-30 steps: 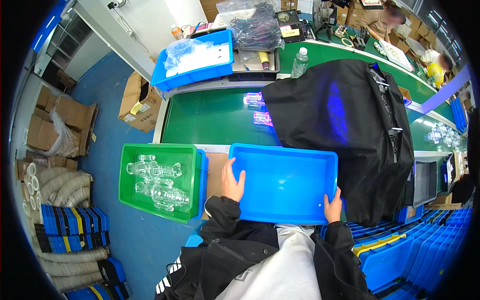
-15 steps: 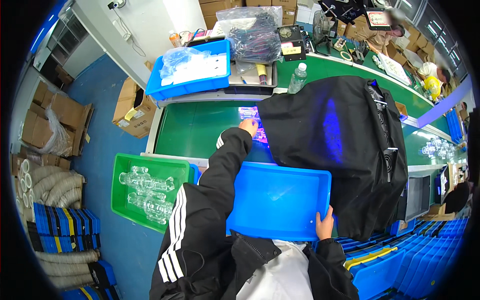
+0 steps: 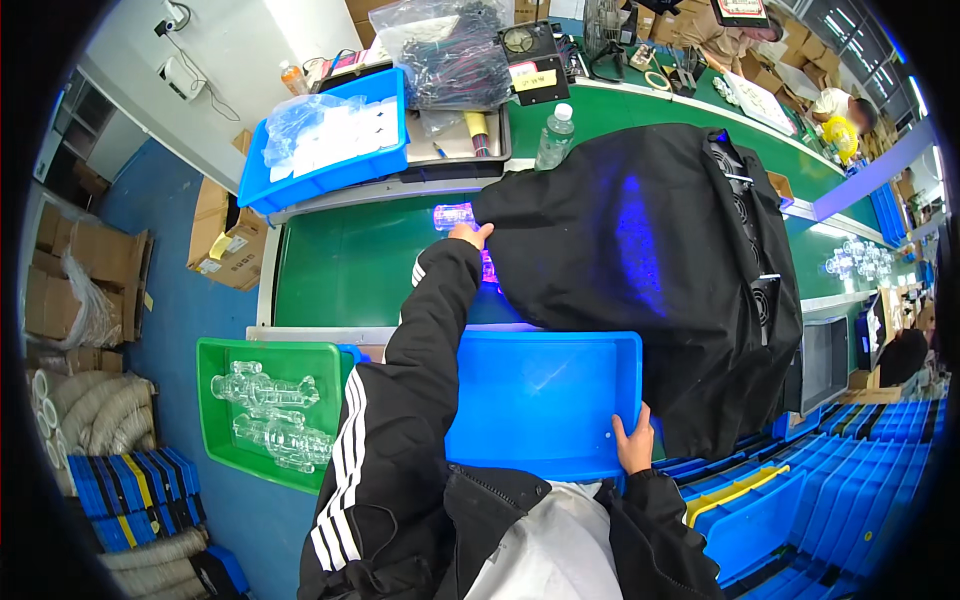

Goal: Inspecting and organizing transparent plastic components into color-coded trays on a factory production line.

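Observation:
At the left edge of a black cloth cover, my left hand is closed, fingers curled and thumb toward the cloth. What it holds, if anything, is hidden. Just beyond it lies a clear plastic part under purple light, and another lit clear piece shows on its near side, partly under the cloth. My right hand grips the right wall of an empty blue bin in front of me, thumb on the inner side. To the left, a green bin holds several clear, pipe-like parts.
Beyond the green bench, a blue tray of white pieces and a water bottle stand on a raised shelf. Stacked blue bins fill the right. More clear parts lie farther right. Co-workers sit at the far bench.
My left hand has shifted right, from the lit clear parts to the cloth's edge. My right hand stays on the blue bin. The whole view has swung slightly.

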A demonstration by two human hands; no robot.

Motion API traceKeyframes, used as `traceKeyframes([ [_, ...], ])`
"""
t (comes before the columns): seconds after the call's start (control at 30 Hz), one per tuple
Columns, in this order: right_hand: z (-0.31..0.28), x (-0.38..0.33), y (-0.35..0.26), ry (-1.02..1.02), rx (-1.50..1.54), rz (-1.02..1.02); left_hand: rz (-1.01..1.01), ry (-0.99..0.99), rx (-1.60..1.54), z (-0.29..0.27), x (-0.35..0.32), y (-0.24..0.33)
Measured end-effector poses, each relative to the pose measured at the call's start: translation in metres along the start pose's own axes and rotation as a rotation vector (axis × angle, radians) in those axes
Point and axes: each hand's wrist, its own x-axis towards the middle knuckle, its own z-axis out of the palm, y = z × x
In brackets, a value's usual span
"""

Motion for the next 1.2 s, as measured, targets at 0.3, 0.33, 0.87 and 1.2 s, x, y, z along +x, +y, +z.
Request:
traceKeyframes([
  [0.3, -0.008, -0.002, -0.007, -0.001, 0.071, -0.047, -0.191, 0.232, -0.219, 0.019, 0.038, -0.019],
  [0.33, -0.007, -0.003, -0.005, 0.021, 0.040, -0.048, -0.220, 0.217, -0.395, 0.026, 0.036, -0.010],
  [0.87, -0.001, -0.003, 0.008, 0.059, -0.045, -0.081, -0.109, 0.849, -1.455, -0.062, -0.053, -0.023],
  [1.2, -0.044, -0.014, -0.113, -0.196, 0.554, -0.225, 0.501, 0.660, -1.453, -0.123, -0.299, 0.039],
])
